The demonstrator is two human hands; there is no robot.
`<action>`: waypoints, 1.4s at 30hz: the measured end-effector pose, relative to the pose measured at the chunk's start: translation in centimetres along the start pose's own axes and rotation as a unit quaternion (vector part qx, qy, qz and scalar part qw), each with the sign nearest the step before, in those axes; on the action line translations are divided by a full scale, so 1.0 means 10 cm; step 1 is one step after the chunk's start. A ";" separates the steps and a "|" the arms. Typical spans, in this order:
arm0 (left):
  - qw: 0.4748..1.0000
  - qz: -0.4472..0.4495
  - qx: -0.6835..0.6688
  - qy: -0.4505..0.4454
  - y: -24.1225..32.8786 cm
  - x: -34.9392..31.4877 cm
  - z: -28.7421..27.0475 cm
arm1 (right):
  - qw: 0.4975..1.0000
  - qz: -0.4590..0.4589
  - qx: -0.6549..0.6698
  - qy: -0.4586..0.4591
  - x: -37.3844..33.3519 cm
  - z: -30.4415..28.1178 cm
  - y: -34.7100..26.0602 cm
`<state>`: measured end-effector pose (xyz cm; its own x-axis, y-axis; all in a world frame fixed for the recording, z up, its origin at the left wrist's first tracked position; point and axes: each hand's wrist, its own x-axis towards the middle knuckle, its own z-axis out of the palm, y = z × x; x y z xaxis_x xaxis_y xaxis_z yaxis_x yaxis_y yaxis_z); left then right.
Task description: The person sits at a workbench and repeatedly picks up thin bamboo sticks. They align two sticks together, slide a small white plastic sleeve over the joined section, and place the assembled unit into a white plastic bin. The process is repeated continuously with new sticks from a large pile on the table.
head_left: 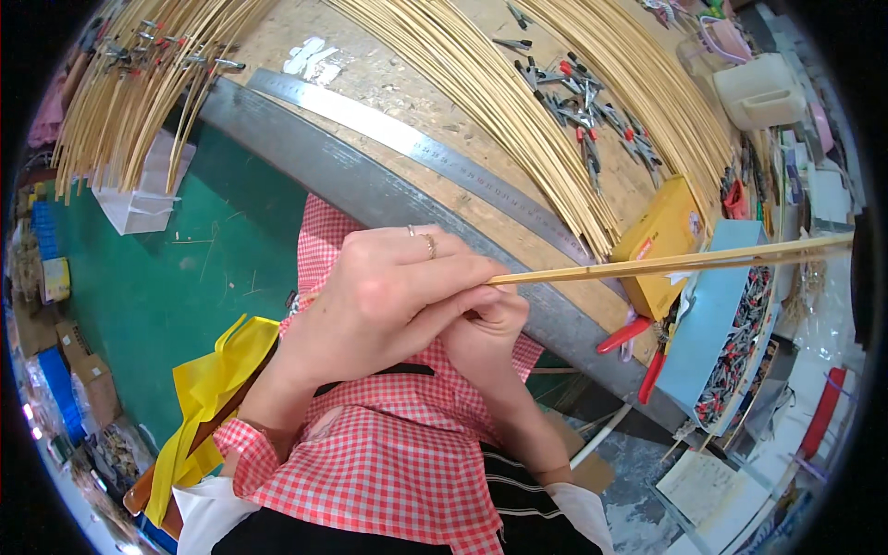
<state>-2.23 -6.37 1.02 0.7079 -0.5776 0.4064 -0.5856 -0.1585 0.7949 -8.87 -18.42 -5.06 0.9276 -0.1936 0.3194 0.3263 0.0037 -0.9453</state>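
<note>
A pair or small bundle of thin wooden sticks (647, 265) runs from my fingers out to the right. My left hand (384, 291), with rings on it, pinches their near end from above. Just beneath it, my right hand (486, 338) is closed at the same end, its thumb and fingers bent against the sticks. The two hands touch in front of my red-and-white checked apron (379, 472). What lies inside the fingers is hidden, and I cannot tell the exact number of sticks.
Beyond my hands, the workbench's metal edge (324, 171) carries a long steel ruler (416, 143). Rows of sticks (481, 88) and scattered small clamps (587, 111) lie behind. To the right stand a yellow box (652, 240), red-handled pliers (638, 351) and a blue box (708, 319) of clips.
</note>
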 end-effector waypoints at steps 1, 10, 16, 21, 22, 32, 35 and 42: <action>1.000 -0.009 0.017 0.006 0.02 -0.01 -0.01 | 0.998 0.011 -0.048 -0.046 0.02 -0.05 -0.03; 0.992 -0.048 0.073 -0.088 -0.14 -0.05 -0.14 | 0.994 0.002 0.035 0.103 0.22 -0.81 -0.46; 0.995 -0.060 0.043 -0.069 -0.11 -0.04 -0.02 | 0.993 0.030 0.084 0.077 0.16 -0.80 -0.37; 0.998 -0.042 0.002 -0.045 -0.13 -0.07 0.07 | 0.988 0.084 0.107 0.068 0.13 -0.76 -0.33; 0.998 -0.045 0.005 -0.052 -0.15 -0.08 0.06 | 0.987 0.103 0.106 0.070 0.13 -0.77 -0.33; 0.997 -0.060 -0.029 -0.042 -0.23 -0.10 0.09 | 0.977 0.151 0.132 0.068 0.19 -0.79 -0.34; 0.995 -0.074 -0.049 -0.046 -0.24 -0.10 0.09 | 0.981 0.136 0.126 0.063 0.21 -0.78 -0.33; 0.993 -0.071 -0.015 -0.088 -0.23 -0.10 0.04 | 0.992 0.085 0.089 0.033 0.18 -0.75 -0.28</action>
<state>-1.77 -5.72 -1.39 0.7009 -0.6826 0.2067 -0.4716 -0.2261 0.8523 -9.50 -26.12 -2.36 0.9598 -0.2391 0.1468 0.1994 0.2133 -0.9564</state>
